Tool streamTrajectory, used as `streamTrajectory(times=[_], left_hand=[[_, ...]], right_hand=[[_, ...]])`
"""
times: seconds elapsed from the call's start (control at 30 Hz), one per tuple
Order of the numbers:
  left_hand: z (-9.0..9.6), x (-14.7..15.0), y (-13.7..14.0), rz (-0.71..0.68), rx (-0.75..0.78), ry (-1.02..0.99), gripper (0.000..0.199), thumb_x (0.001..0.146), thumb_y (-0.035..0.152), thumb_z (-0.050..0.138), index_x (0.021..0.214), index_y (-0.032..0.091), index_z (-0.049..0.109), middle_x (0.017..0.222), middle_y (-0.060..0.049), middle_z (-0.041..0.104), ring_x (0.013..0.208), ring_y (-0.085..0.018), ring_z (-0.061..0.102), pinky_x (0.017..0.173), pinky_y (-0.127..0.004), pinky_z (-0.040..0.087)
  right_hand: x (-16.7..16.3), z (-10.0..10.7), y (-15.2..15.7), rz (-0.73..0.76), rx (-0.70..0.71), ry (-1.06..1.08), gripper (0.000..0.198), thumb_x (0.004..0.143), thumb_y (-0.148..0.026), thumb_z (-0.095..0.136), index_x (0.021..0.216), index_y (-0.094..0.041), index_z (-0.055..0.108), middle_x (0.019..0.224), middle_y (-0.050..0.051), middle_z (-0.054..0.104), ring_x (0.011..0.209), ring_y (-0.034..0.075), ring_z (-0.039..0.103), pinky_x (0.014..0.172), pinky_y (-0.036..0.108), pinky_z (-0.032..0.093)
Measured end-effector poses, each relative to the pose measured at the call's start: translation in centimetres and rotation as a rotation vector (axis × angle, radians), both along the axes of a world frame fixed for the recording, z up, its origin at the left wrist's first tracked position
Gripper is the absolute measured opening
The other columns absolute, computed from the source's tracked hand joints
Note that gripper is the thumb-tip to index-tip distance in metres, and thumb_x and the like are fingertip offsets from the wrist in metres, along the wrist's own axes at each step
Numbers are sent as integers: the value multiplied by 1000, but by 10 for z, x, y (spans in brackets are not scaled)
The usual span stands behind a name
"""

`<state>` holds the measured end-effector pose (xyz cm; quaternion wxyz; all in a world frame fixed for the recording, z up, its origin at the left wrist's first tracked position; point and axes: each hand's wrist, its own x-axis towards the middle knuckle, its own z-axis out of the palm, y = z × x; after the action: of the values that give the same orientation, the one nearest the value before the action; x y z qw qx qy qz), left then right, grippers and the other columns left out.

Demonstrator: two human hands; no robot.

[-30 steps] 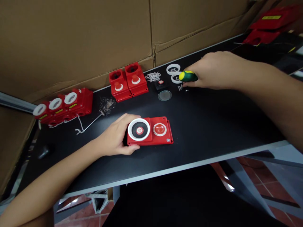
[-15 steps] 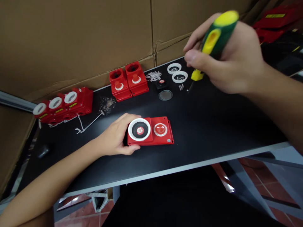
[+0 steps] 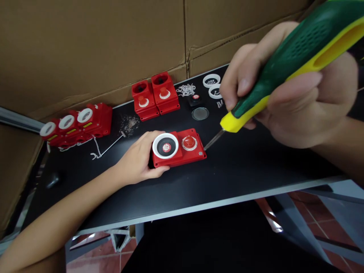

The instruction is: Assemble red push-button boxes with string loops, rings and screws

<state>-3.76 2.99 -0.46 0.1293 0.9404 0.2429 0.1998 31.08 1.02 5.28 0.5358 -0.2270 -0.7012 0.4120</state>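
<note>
Screwdriver (image 3: 274,76) sits in the right hand (image 3: 304,108), whose fingers wrap its green-and-yellow handle, with the shaft slanting down from 2 o'clock towards the red unit (image 3: 180,151). The left hand (image 3: 139,161) clasps that unit's 9 o'clock end, thumb along the near edge and fingers on the far side. The unit lies on the black table (image 3: 241,163) in front of the person, its red button (image 3: 189,143) towards 3 o'clock. The screwdriver's tip stands just beside the silver fastener (image 3: 200,153) at the 4 o'clock corner, on the fastener's 2 o'clock side; whether it touches the unit, or carries anything, is too small to tell.

To work well there, the person should probably bring the handle more upright over the corner, since a slanted shaft may slip and scratch the red surface. Pressure should be firm but even, with the left hand bracing against any twist.
</note>
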Motion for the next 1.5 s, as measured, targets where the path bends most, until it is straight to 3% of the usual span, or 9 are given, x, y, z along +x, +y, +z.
streamTrajectory(times=[0.13,0.3,0.5,0.67,0.77,0.9,1.03,1.27,1.5], left_hand=[[0,0,0,3,-20,0,75,108,65,73,164,22,46,145,-18,72,124,-37,77,107,-52,67],[0,0,1,11,-32,9,75,107,67,73,162,22,47,146,-19,72,125,-38,77,108,-53,67],[1,1,1,-16,-13,-20,74,108,64,74,163,23,46,144,-18,72,122,-37,77,105,-52,67],[2,0,1,30,-78,33,79,103,67,77,161,22,47,144,-18,71,124,-39,76,107,-55,67],[1,1,1,19,-62,37,79,104,65,75,162,22,44,145,-19,70,125,-39,75,108,-56,66],[0,1,2,-22,-20,1,76,108,67,71,163,23,43,146,-19,70,124,-37,76,106,-53,67],[2,2,3,-18,-34,6,76,107,67,72,162,22,44,144,-19,71,121,-37,76,103,-52,67],[2,1,3,10,-62,20,76,107,71,70,159,21,47,141,-18,72,119,-36,75,103,-53,66],[2,2,3,7,-50,-1,74,109,68,71,160,21,46,141,-17,71,119,-35,75,104,-51,66]], right_hand=[[-5,4,3,85,35,-42,46,105,-63,82,102,-22,62,80,-4,61,58,6,54,44,20,44],[-3,10,3,72,-32,-143,45,103,-64,83,99,-24,62,79,-3,63,54,7,55,45,24,49],[2,9,6,76,7,-253,34,89,-31,100,104,-24,70,103,-1,78,84,13,74,65,26,64],[0,9,4,21,12,-185,50,73,-30,111,109,-21,77,112,0,82,91,14,77,73,29,70],[-2,11,-1,10,-34,-163,54,65,-23,114,105,-24,78,102,-4,80,86,12,76,71,28,68],[-5,12,-7,29,-137,-143,42,72,-28,111,96,-27,77,99,-4,79,78,13,74,64,30,64],[-8,11,-8,-14,-121,-110,40,73,-37,111,91,-28,77,97,-3,78,68,12,67,59,33,62],[-8,11,-10,-78,-192,-114,34,75,-28,109,94,-22,82,89,-4,78,58,6,64,50,24,58],[-11,11,-10,-85,-222,-85,42,77,-46,108,95,-19,81,84,-2,80,42,3,57,33,15,42]])
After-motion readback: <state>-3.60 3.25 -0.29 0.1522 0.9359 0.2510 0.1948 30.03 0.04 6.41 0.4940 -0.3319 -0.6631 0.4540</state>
